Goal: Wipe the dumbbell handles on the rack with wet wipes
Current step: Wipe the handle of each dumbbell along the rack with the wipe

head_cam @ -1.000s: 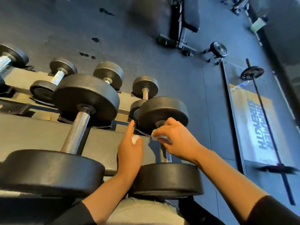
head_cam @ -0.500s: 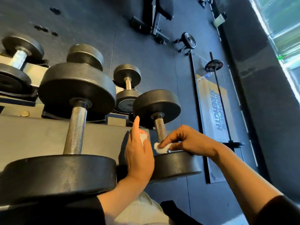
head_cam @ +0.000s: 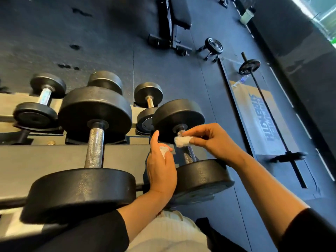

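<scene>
We see the small dumbbell (head_cam: pixel 189 148) lying on the rack (head_cam: pixel 45 160), its handle running from near us away toward the floor. Our right hand (head_cam: pixel 211 140) pinches a wadded wet wipe (head_cam: pixel 181 141) against the handle's far end. Our left hand (head_cam: pixel 161 166) holds something white, mostly hidden behind its fingers.

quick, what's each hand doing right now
Left hand: holds a crumpled wet wipe against its palm, index finger straight.
Right hand: pinches a wadded wet wipe on the dumbbell handle.
</scene>
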Motion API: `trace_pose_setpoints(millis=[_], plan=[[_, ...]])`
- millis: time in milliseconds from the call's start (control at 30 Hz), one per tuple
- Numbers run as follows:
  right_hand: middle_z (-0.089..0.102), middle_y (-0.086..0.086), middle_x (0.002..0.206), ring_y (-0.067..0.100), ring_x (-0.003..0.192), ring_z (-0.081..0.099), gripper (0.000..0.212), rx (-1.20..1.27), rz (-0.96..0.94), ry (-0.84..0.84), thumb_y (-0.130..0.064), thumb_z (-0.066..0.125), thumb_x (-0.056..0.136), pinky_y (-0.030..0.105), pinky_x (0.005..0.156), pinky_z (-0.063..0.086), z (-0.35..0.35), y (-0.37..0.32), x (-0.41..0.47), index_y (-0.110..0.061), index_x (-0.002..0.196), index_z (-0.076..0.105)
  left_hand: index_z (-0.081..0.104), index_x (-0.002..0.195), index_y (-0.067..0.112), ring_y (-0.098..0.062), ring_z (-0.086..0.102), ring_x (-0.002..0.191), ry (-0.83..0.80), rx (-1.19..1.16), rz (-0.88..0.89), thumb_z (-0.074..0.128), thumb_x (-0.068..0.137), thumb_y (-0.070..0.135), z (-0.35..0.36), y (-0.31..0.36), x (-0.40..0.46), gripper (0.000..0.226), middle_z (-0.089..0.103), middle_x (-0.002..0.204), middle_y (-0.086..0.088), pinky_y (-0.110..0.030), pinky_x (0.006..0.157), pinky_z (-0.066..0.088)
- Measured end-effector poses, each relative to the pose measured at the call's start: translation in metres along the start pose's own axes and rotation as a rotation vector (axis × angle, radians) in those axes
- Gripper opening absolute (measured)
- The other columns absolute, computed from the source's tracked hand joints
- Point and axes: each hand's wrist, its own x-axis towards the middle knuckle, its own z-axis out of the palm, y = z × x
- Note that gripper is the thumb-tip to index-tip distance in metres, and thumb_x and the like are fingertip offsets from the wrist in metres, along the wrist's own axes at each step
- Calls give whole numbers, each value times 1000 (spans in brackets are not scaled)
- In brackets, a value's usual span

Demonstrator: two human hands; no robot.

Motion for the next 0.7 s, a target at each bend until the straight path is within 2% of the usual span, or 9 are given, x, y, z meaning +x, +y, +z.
trace_pose_setpoints(millis=[100, 200, 300, 400, 500, 600, 700], plan=[[69, -6, 100, -2, 94, 63, 23, 22, -60, 52, -6, 63, 87, 13, 83, 50, 1, -3, 5, -19, 104, 69, 26, 146, 28, -15, 55, 97, 27, 10, 38, 43, 97, 6, -2, 10, 1, 56, 60, 116, -8, -24, 82, 43], [70, -4, 104, 3, 98, 63, 23, 55, -106, 44, -8, 63, 87, 20, 87, 52, 3, -8, 15, -17, 107, 70, 23, 147, 29, -10, 58, 90, 63, 4, 89, 43, 97, 8, -6, 27, 3, 57, 62, 106, -5, -20, 77, 46], [70, -2, 103, 9, 97, 65, 21, 77, -158, 16, -9, 64, 87, 27, 89, 54, 10, -18, 31, -15, 106, 71, 24, 146, 30, -15, 57, 97, 154, 9, 147, 45, 97, 9, -19, 46, 3, 57, 58, 112, -1, -30, 83, 51], [71, -2, 102, 8, 95, 65, 20, 41, -259, -69, -12, 65, 87, 29, 90, 53, 25, -38, 52, -14, 106, 72, 26, 145, 29, -1, 51, 101, 231, 32, 186, 48, 97, 11, -40, 55, 4, 56, 49, 115, 12, -16, 85, 46], [72, -3, 99, 7, 92, 65, 19, 12, -342, -157, -17, 67, 86, 27, 88, 53, 48, -60, 69, -16, 103, 73, 30, 141, 32, -6, 54, 105, 257, 58, 204, 50, 96, 14, -63, 64, 1, 53, 53, 118, 3, -21, 85, 51], [72, -3, 96, 8, 87, 66, 16, -42, -394, -235, -19, 68, 86, 27, 83, 55, 74, -77, 81, -17, 101, 74, 35, 138, 33, 0, 53, 102, 312, 144, 247, 51, 95, 15, -84, 78, -6, 49, 54, 112, 6, -10, 80, 47], [71, 1, 95, 14, 85, 64, 15, -142, -347, -239, -13, 66, 86, 23, 74, 53, 99, -78, 88, -14, 99, 74, 40, 135, 30, -6, 55, 100, 384, 263, 252, 52, 94, 13, -109, 85, -8, 46, 57, 109, 4, -10, 78, 47]])
